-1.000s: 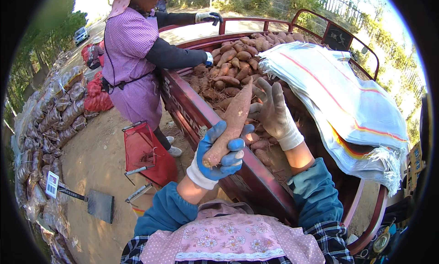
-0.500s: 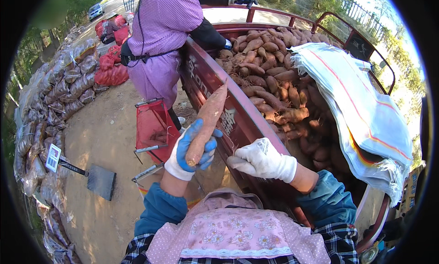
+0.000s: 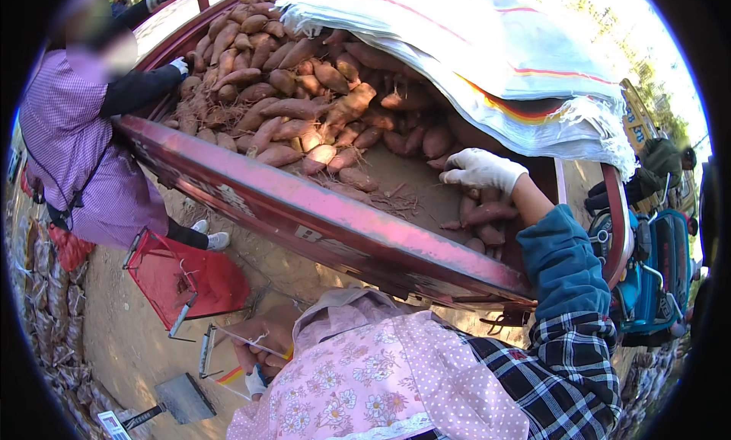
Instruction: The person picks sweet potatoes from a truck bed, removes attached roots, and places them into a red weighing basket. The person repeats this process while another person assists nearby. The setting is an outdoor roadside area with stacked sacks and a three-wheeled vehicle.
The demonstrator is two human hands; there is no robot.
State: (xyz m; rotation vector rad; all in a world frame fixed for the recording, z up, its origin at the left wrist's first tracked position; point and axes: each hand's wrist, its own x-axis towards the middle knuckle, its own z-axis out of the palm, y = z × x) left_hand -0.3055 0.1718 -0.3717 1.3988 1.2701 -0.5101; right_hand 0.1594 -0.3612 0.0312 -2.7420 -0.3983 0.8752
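My right hand (image 3: 485, 171), in a white glove, reaches over the red truck bed's side wall (image 3: 327, 238). Its fingers are loosely bent and apart, with nothing visible in them. Just below it is a small group of sweet potatoes (image 3: 487, 213) in the bed's near right corner. My left hand (image 3: 256, 382), in a white and blue glove, is low at the left, mostly hidden behind my apron (image 3: 358, 364). It is beside sweet potatoes (image 3: 268, 332) in a striped sack on a metal frame (image 3: 205, 350); its fingers do not show.
A large sweet potato heap (image 3: 297, 97) fills the bed's far left. White woven sacks (image 3: 464, 51) lie stacked over its far right. A co-worker in purple checks (image 3: 84, 143) stands left, near a red sack on a stand (image 3: 190, 276). A platform scale (image 3: 185, 400) stands lower left.
The view has swung right. My left hand, which held a long sweet potato, has gone down beside the sack. My right hand has moved from near that potato into the truck bed and opened.
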